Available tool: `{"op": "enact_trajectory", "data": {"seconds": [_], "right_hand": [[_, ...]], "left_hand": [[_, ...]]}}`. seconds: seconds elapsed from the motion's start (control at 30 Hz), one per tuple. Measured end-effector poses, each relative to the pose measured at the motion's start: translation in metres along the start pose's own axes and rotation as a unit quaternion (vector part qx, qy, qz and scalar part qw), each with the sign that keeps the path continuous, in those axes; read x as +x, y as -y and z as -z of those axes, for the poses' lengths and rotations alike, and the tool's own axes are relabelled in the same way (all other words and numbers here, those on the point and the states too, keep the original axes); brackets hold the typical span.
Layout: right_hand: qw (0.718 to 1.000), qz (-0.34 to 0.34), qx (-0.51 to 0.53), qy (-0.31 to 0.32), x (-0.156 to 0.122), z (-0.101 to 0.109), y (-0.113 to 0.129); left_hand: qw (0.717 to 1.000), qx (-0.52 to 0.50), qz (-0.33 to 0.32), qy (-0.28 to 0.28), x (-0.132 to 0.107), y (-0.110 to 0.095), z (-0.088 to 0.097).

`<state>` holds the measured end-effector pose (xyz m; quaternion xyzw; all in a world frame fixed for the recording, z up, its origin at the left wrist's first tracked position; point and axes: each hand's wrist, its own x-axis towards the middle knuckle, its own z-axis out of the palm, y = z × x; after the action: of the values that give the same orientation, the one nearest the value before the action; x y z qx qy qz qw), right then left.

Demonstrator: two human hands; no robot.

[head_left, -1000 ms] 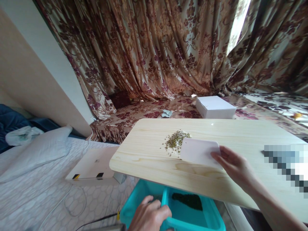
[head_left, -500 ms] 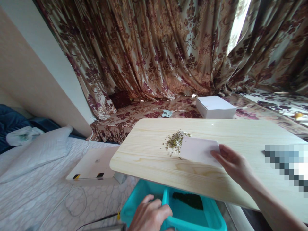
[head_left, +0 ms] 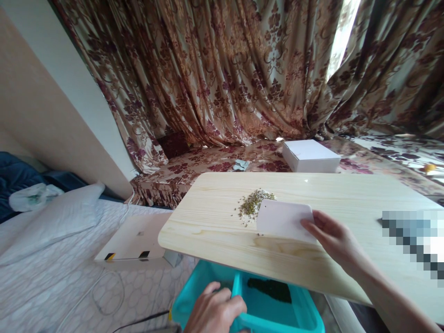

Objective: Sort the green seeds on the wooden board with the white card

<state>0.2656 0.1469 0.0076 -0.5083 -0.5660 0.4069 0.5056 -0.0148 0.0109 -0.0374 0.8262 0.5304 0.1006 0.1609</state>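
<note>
Grains (head_left: 253,203), green-brown mixed with whitish ones, are lying in a loose heap on the left half of a pale wooden table (head_left: 204,222). A few strays are sitting apart on the heap's left, and a couple are lying just beside the near left corner of a white scraper (head_left: 282,219). The right hand (head_left: 329,233) is pinching that scraper by its right end, thumb on top, while the left edge is meeting the right side of the heap. Its near edge is casting a shadow on the wood.

Under the table's near edge, a turquoise bin (head_left: 284,319) is standing with a divider between two compartments. Dark green stuff (head_left: 272,290) is lying in the right one. The left hand (head_left: 215,307) is bending over the near part of the divider, its fingers curling down; whether they are gripping it I cannot tell.

Beyond the table's far edge, a white box (head_left: 312,157) is resting on patterned cloth, and a flat pale carton (head_left: 138,236) is lying on the bed at left.
</note>
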Motion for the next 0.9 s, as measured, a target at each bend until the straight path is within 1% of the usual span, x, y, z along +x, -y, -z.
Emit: {"op": "enact_trajectory", "data": {"seconds": [0.2, 0.33, 0.5, 0.6, 0.63, 0.7, 0.73, 0.8, 0.9], "right_hand": [[1.0, -0.01, 0.005, -0.005, 0.001, -0.002, -0.002], [1.0, -0.02, 0.001, 0.022, -0.004, -0.006, 0.001], [0.997, -0.034, 0.017, 0.067, -0.023, -0.008, -0.001], [0.992, -0.056, 0.027, 0.109, -0.039, -0.002, -0.002], [0.991, -0.065, 0.029, 0.11, -0.043, 0.001, -0.002], [0.994, -0.079, 0.028, 0.072, -0.047, 0.009, 0.002], [0.996, -0.081, 0.029, 0.036, -0.046, 0.014, 0.004], [0.996, -0.078, 0.035, -0.037, -0.041, 0.022, 0.009], [0.991, -0.06, 0.037, -0.113, -0.029, 0.03, 0.014]], "left_hand": [[1.0, -0.001, 0.006, 0.023, 0.0, 0.003, 0.001], [0.999, 0.003, 0.015, 0.032, 0.001, 0.003, 0.003], [0.999, -0.001, 0.022, 0.036, 0.0, 0.001, 0.005], [0.999, -0.017, 0.027, 0.039, -0.002, -0.001, 0.005], [0.999, -0.022, 0.027, 0.039, -0.002, -0.001, 0.005], [0.999, -0.026, 0.021, 0.034, -0.001, -0.002, 0.004], [0.999, -0.023, 0.015, 0.03, 0.0, -0.003, 0.003], [1.0, -0.009, -0.004, 0.017, 0.002, -0.003, 0.0], [0.999, 0.014, -0.04, -0.002, 0.006, -0.004, -0.006]]}}
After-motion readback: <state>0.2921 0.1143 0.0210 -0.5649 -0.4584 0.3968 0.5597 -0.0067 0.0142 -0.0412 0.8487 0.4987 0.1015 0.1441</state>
